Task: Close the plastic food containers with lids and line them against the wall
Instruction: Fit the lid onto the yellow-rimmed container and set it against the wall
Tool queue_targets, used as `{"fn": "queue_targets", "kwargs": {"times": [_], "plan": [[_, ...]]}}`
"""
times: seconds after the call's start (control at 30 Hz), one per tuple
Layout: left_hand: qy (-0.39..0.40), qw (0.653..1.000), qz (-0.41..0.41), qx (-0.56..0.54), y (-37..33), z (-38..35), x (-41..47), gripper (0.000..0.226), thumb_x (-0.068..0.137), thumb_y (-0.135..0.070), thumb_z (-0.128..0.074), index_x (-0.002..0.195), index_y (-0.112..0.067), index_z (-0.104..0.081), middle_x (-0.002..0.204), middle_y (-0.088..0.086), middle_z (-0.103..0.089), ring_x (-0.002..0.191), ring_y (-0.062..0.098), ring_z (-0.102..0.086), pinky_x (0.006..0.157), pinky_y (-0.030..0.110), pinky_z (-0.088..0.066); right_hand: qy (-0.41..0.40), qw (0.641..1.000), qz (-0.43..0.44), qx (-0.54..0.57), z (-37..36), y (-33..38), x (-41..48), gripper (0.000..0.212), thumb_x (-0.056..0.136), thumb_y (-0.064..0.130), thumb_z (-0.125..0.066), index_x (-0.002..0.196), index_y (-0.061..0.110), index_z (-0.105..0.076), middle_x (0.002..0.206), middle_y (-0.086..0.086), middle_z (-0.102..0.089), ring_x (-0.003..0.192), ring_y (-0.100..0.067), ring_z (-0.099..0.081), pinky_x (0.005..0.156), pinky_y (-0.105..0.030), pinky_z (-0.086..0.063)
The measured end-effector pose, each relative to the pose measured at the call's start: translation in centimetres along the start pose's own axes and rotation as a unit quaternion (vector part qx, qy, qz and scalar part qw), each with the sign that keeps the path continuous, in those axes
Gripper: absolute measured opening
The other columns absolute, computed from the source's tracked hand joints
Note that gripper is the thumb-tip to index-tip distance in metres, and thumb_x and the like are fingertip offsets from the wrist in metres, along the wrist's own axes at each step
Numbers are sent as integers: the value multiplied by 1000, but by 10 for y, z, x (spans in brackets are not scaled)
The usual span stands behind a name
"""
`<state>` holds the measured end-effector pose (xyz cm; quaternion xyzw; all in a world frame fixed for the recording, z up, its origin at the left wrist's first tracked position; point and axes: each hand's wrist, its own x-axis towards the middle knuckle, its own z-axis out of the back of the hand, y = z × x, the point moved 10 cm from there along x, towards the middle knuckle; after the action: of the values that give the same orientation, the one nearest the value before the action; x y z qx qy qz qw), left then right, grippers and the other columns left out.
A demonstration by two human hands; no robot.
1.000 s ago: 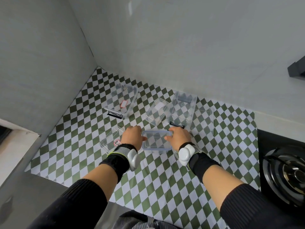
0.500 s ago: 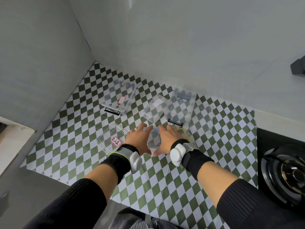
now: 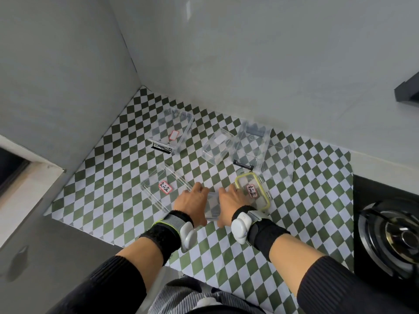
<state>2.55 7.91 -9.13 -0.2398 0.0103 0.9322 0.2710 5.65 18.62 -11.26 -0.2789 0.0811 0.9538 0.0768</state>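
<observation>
Two hands (image 3: 212, 206) pressing clear container (image 3: 213, 207), red-bordered handwritten labels (image 3: 165, 187) illegible

Both arms have black ribbed sleeves pushed up, plus black wristbands. Left wristband (image 3: 166, 231) has a grey strap with neon-yellow edging and a white pod; right wristband (image 3: 260, 227) carries a rounded white pod too.

Red-bordered handwritten labels sit on the clear lid (image 3: 158, 189) and yellow-rimmed lid (image 3: 254, 192), their writing illegible.
</observation>
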Motion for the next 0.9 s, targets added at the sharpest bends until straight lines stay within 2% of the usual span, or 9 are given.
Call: {"fn": "queue_targets", "kwargs": {"times": [0.1,0.17,0.47,0.6,0.7,0.8,0.83,0.9], "plan": [[4,1000,-8,2,-3,-11,-11,93,55,-39,-93,133,-18,-48,124,2,-47,94,33,-64,75,41,-57,-1,1000,11,7,-12,2,-8,90,57,39,-90,131,14,-45,127,-16,-47,114,-37,-53,85,-44,-47],[-2,1000,-9,7,-6,-16,-18,91,55,-40,-92,131,-18,-48,122,2,-46,92,31,-64,71,40,-54,-7,1000,13,12,-18,3,-15,86,59,38,-88,129,13,-44,126,-16,-46,114,-37,-53,90,-45,-49],[21,1000,-12,17,-11,-21,-34,100,58,-45,-93,137,-18,-39,126,6,-44,100,31,-63,80,45,-59,30,999,22,-23,-23,6,-34,98,58,43,-95,134,13,-40,134,-17,-43,119,-37,-51,93,-47,-50],[68,998,3,-2,-5,-23,-28,126,50,-61,-93,150,-23,-27,135,11,-42,114,37,-60,91,49,-56,91,995,30,29,-16,-1,-34,115,56,58,-93,142,14,-32,139,-19,-39,121,-41,-54,94,-51,-52],[119,992,20,-28,4,-19,-23,141,40,-78,-85,155,-30,-19,143,13,-39,126,42,-53,99,54,-51,99,991,18,86,-1,-15,-31,120,59,72,-83,148,15,-27,146,-18,-38,128,-40,-50,97,-52,-50],[106,992,42,-49,10,4,-6,130,47,-97,-62,153,-28,-28,146,14,-40,130,41,-49,100,53,-48,45,990,-11,130,21,-37,-21,105,73,79,-67,150,16,-30,147,-17,-41,129,-39,-48,95,-48,-47],[78,994,53,-62,11,16,2,122,56,-98,-54,152,-26,-32,145,14,-42,130,40,-49,100,53,-48,25,990,-19,138,27,-44,-17,99,80,76,-62,151,16,-30,148,-18,-42,128,-39,-49,96,-47,-48],[6,994,67,-85,11,41,20,100,76,-86,-51,150,-21,-35,144,16,-44,130,39,-48,102,51,-47,2,988,-25,151,32,-55,-9,86,90,66,-59,154,17,-28,150,-18,-41,127,-40,-52,99,-47,-49]]}}
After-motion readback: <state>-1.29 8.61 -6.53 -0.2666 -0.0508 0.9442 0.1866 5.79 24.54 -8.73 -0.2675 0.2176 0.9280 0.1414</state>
